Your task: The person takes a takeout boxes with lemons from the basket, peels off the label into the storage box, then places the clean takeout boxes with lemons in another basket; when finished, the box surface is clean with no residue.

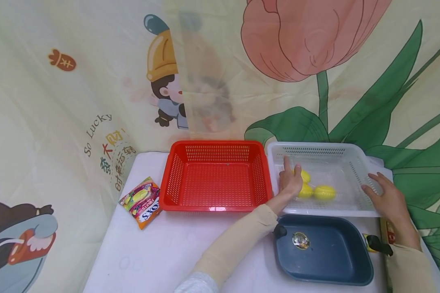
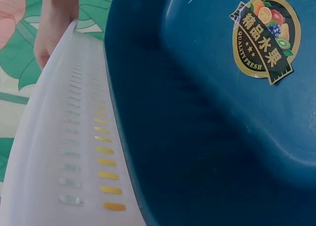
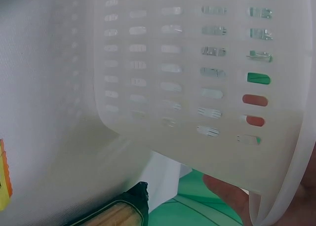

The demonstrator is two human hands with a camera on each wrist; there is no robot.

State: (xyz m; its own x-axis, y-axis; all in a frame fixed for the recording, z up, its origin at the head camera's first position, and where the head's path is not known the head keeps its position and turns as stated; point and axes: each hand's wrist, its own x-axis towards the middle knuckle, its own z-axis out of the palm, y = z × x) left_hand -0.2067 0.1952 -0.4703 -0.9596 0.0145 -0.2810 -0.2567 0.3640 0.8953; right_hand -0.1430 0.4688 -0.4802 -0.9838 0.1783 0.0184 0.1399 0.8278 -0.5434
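Observation:
Several yellow lemons (image 1: 324, 193) lie in the white slotted basket (image 1: 317, 212), toward its left half. My left hand (image 1: 290, 179) is over the basket's left part, beside the lemons, index finger extended and thumb apart. It partly covers the lemons; whether it touches one I cannot tell. At the basket's right end is my right hand (image 1: 390, 199), fingers spread at the rim. In the right wrist view a finger (image 3: 224, 190) shows outside the basket's corner. The left wrist view shows the basket's front wall (image 2: 84, 127) beside the blue basin (image 2: 207, 132).
A red slotted basket (image 1: 216, 205) stands left of the white one. Left of it lies a colourful candy bag (image 1: 143, 202). The basin stands in front of the white basket, with a fruit sticker (image 1: 301, 241) inside. A dark-edged package (image 3: 116, 213) lies near the right arm.

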